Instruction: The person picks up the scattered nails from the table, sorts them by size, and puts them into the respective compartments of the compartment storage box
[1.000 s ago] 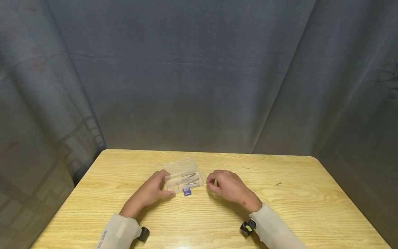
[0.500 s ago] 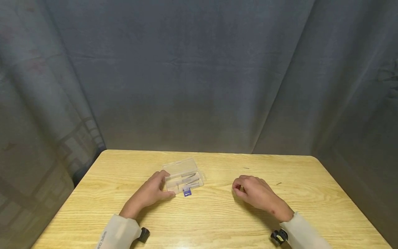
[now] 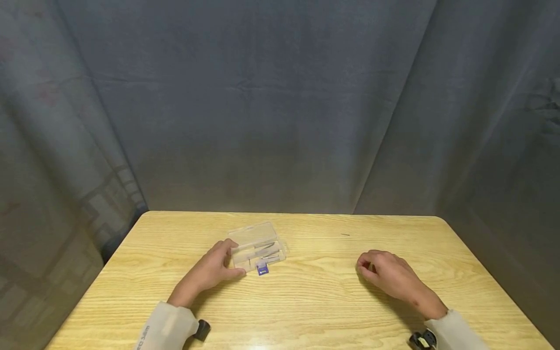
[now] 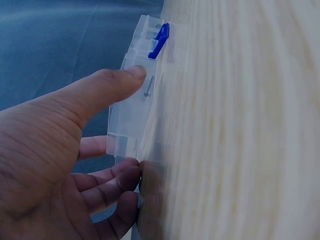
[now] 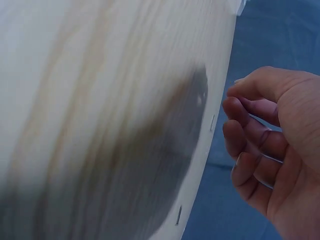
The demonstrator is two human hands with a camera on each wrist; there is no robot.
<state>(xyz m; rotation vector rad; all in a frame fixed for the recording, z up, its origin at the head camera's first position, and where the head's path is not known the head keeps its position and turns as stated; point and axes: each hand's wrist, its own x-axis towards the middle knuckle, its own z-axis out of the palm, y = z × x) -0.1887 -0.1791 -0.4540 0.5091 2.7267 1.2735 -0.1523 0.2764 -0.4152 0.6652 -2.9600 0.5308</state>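
- My left hand (image 3: 213,270) is gripping the clear plastic case (image 3: 258,248): thumb (image 4: 107,85) pressing its near long side, the other fingers (image 4: 112,177) curling round its left end.
- My right hand (image 3: 387,275) is hovering just over the wooden table (image 3: 306,301), well apart from the case, off to its right. Fingers are hanging loosely curled and I'm seeing nothing in them.
- The case is lying flat on the table, left of centre, lid down, blue latch (image 3: 262,270) facing me on the near edge.
- I'm making out thin metal tools (image 3: 262,249) through the lid; too small to tell what kind.
- Small dark specks (image 3: 345,235) are sitting on the far right part of the table.
- Grey curtain (image 3: 280,107) is hanging behind the table.
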